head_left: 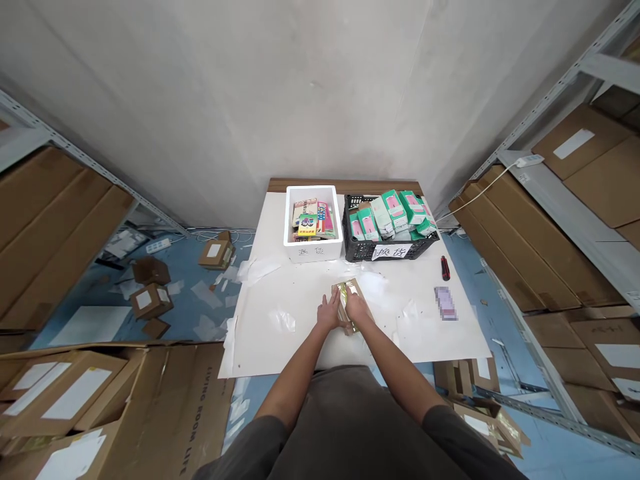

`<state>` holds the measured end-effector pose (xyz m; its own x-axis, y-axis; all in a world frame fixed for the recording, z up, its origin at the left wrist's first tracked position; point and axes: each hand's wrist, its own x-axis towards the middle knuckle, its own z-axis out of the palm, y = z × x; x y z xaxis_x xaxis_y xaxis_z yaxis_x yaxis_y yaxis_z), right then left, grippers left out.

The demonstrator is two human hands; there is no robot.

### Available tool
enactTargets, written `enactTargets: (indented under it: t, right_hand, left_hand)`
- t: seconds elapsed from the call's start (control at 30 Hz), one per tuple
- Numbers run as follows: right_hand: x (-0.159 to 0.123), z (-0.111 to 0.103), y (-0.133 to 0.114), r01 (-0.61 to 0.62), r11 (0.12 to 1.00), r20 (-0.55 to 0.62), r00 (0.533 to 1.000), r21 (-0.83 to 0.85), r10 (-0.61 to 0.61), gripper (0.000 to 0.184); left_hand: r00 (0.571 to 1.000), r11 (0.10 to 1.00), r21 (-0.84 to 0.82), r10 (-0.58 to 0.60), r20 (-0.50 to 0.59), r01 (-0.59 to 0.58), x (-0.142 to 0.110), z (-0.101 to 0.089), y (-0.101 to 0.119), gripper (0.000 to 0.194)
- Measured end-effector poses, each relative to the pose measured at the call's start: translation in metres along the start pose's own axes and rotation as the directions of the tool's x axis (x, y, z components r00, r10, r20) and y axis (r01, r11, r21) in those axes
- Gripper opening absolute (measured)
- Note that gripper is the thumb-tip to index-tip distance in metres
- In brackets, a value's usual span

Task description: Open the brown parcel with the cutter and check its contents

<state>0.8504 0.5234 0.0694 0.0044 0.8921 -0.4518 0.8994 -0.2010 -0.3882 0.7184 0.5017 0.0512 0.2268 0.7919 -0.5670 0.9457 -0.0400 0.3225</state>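
Observation:
A small brown cardboard package with a shiny green-gold strip lies on the white table, near its middle. My left hand rests against the package's left side, fingers stretched forward. My right hand lies on top of the package with its fingers curled over it. Both forearms reach in from the bottom of the view.
A white foam box of colourful packets and a black crate of green boxes stand at the table's far edge. A red-black tool and a small blurred item lie to the right. Clear plastic wrappers litter the table. Cardboard cartons line both sides.

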Motion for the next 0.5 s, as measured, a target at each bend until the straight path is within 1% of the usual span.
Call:
enactTargets:
  t: [0.23, 0.37, 0.43, 0.5]
  right_hand:
    - [-0.001, -0.001, 0.000, 0.001, 0.998, 0.052, 0.999, 0.064, -0.004, 0.083]
    - [-0.006, -0.002, -0.005, -0.032, 0.997, 0.070, 0.997, 0.070, 0.027, 0.100]
    - [-0.015, -0.001, 0.002, -0.038, 0.995, 0.099, 0.995, 0.097, 0.028, 0.103]
    - [-0.030, 0.001, 0.021, -0.041, 0.992, 0.126, 0.992, 0.122, 0.025, 0.093]
  left_hand:
    - [1.000, 1.000, 0.013, -0.008, -0.015, 0.009, 0.001, 0.001, -0.004, 0.150]
    - [1.000, 1.000, 0.020, -0.019, -0.008, 0.019, -0.001, -0.002, -0.004, 0.150]
    - [1.000, 0.999, 0.032, -0.024, -0.004, 0.024, -0.002, -0.004, -0.003, 0.146]
    - [1.000, 0.998, 0.049, -0.026, -0.006, 0.027, -0.003, -0.004, -0.003, 0.144]
